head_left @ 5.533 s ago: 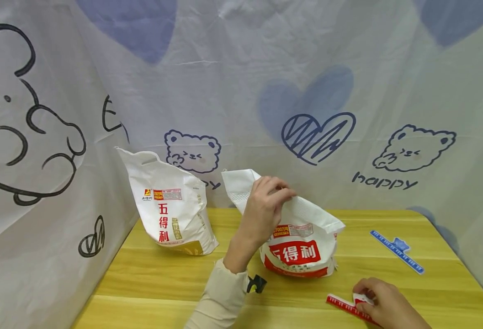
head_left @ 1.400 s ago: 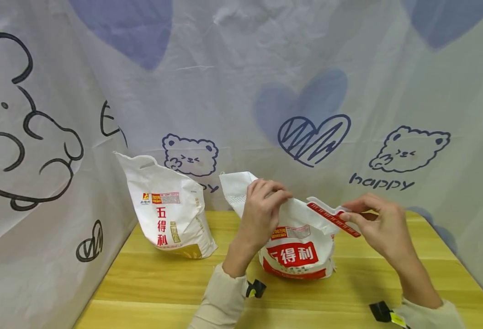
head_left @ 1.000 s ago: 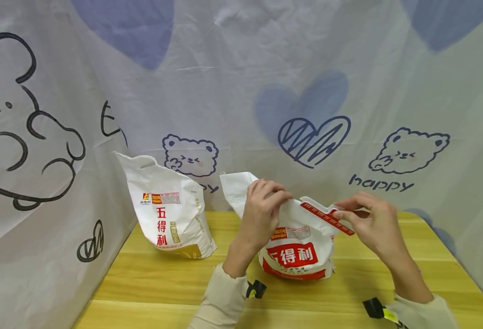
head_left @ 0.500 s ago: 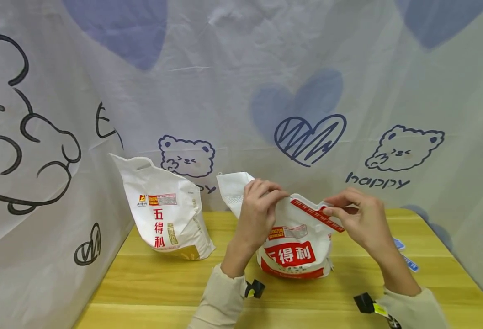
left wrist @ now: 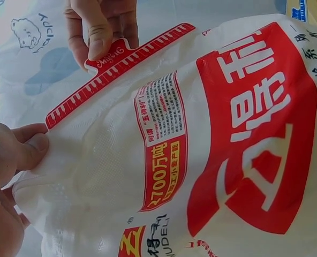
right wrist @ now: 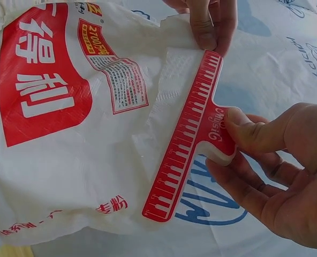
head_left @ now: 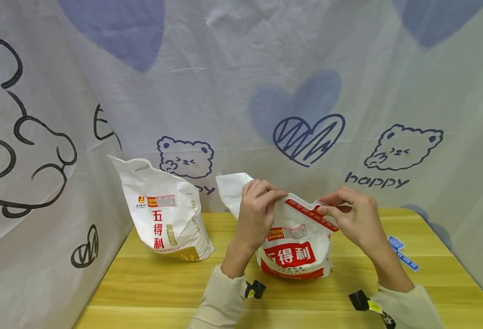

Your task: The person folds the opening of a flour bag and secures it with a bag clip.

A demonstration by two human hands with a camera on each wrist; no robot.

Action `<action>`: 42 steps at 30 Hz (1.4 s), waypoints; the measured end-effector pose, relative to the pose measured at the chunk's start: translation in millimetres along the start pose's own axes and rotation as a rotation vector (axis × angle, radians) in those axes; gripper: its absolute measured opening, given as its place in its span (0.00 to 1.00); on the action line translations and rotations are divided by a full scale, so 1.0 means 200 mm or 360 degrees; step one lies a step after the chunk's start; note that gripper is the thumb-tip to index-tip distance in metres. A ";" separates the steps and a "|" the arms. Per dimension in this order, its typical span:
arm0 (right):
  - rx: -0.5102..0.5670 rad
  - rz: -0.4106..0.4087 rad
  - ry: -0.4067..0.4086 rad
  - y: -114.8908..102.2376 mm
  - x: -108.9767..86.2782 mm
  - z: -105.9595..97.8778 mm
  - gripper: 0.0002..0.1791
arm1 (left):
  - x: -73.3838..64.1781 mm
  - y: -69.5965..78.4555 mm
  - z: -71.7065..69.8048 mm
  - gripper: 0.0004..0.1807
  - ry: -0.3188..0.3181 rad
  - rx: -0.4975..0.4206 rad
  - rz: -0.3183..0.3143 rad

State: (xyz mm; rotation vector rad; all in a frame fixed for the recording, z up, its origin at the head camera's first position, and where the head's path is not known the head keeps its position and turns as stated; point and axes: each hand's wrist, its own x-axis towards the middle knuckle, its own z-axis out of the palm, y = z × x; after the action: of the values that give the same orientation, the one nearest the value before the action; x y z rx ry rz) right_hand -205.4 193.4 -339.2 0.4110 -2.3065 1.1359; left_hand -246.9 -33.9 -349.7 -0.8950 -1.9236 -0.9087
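Note:
A white flour bag (head_left: 290,252) with a red label stands on the table, its top folded over. My left hand (head_left: 256,214) pinches the folded top between thumb and fingers, left of the middle. With thumb and fingers my right hand (head_left: 353,217) grips the tab of a long red clip (head_left: 312,214) printed with piano keys. The clip lies along the right part of the fold, its left end close to my left fingertips. In the right wrist view the clip (right wrist: 182,147) overlaps the bag's top edge, the thumb (right wrist: 249,128) pressing on its tab.
A second white flour bag (head_left: 165,212), with red characters and a gold base, stands to the left, its top upright. At the right, a blue clip (head_left: 406,258) lies on the wooden table (head_left: 163,292). A printed cloth (head_left: 233,91) hangs behind.
My right hand has lifted the red clip off the table to the bag's folded top. Since then the clip has slid left along the fold toward my left hand, which keeps its hold.

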 end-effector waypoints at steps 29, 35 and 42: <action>0.0029 0.0018 -0.0063 0.02 0.00 0.05 0.08 | 0.01 0.01 0.04 0.08 0.0060 0.0026 -0.0045; 0.0020 0.0023 -0.0058 0.02 0.00 0.05 0.08 | 0.02 0.02 0.05 0.09 0.0095 0.0016 -0.0038; 0.0021 0.0023 -0.0060 0.02 0.00 0.05 0.09 | 0.02 0.03 0.05 0.10 0.0098 0.0022 -0.0051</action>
State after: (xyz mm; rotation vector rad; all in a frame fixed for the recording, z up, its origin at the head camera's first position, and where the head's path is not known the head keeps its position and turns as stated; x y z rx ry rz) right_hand -210.5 187.4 -347.3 0.4250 -2.3389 1.1606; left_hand -247.6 -21.9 -349.6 -0.8211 -1.8944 -0.9298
